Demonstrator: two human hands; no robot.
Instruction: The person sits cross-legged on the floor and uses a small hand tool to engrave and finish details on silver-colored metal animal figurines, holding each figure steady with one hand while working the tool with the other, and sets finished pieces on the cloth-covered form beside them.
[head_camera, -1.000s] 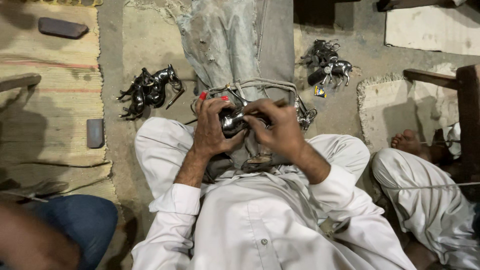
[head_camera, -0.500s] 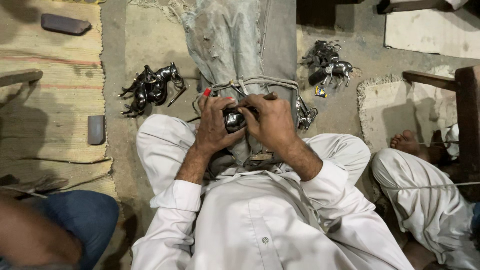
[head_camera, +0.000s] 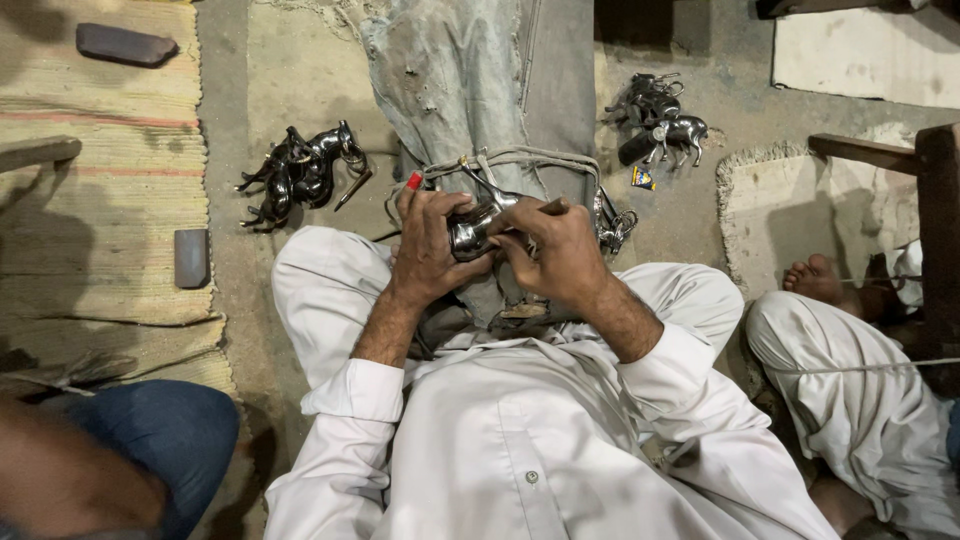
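Note:
My left hand (head_camera: 428, 238) and my right hand (head_camera: 552, 252) both grip a small shiny metal animal figure (head_camera: 472, 226) held over my lap. A red tip pokes out above the left hand's fingers. A thin tool or stick juts from my right hand's fingers toward the right. Behind the hands a grey worn block (head_camera: 480, 80) wrapped with rope (head_camera: 520, 158) stands on the floor. White sleeves cover both my forearms.
A heap of dark metal figures (head_camera: 300, 172) lies on the floor to the left, another heap (head_camera: 660, 118) at the upper right. A woven mat (head_camera: 100, 180) with dark flat stones lies left. Another person's bare foot (head_camera: 812, 280) and white trousers are right; a blue-clad knee (head_camera: 160, 440) is lower left.
Both hands have shifted slightly on the figure, turning it; the right hand has slid a little lower and rightward. The heaps on the floor are unchanged.

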